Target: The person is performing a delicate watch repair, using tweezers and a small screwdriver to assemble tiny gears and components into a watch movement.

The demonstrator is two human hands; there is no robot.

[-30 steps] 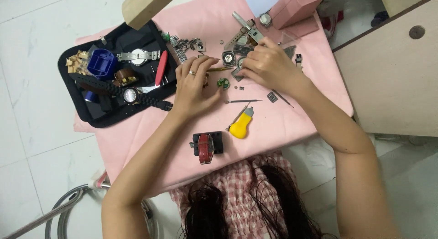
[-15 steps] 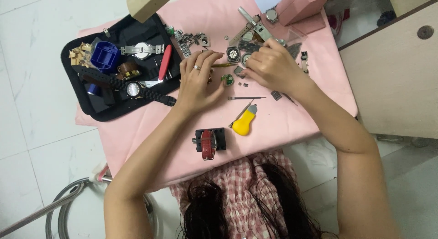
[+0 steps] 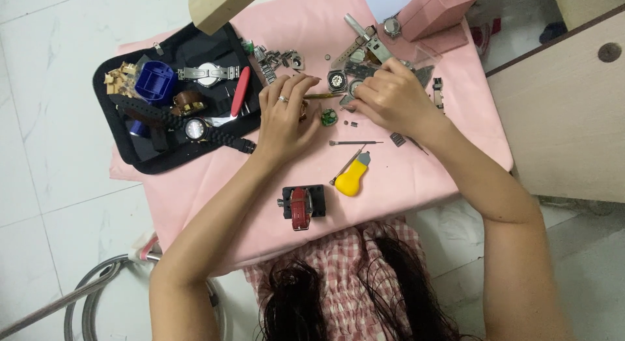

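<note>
Pink cloth point(image 3: 403, 178) covered the table at frame centre, where the left hand point(image 3: 286, 119) pinched a brass-coloured tool point(image 3: 323, 96) and the right hand point(image 3: 388, 100) curled closed over small watch parts point(image 3: 343, 82).

Pink cloth point(image 3: 403, 178) over the surface. Black tool case point(image 3: 150, 155) w/ blue round box point(image 3: 155, 81), red-handled tool point(image 3: 240, 91), silver metal-band watch point(image 3: 208, 73), black-strap watch point(image 3: 195, 128), brown strap piece point(image 3: 185, 101). Yellow-handled tool point(image 3: 351, 179). Black holder w/ red watch point(image 3: 299, 206). Small green part point(image 3: 329, 117). Pink box point(image 3: 433, 12). Silver ring on left hand point(image 3: 283, 116). Shirt point(image 3: 338, 276) red-and-white check. Floor point(image 3: 45, 204) white, faint grey veins.
</note>
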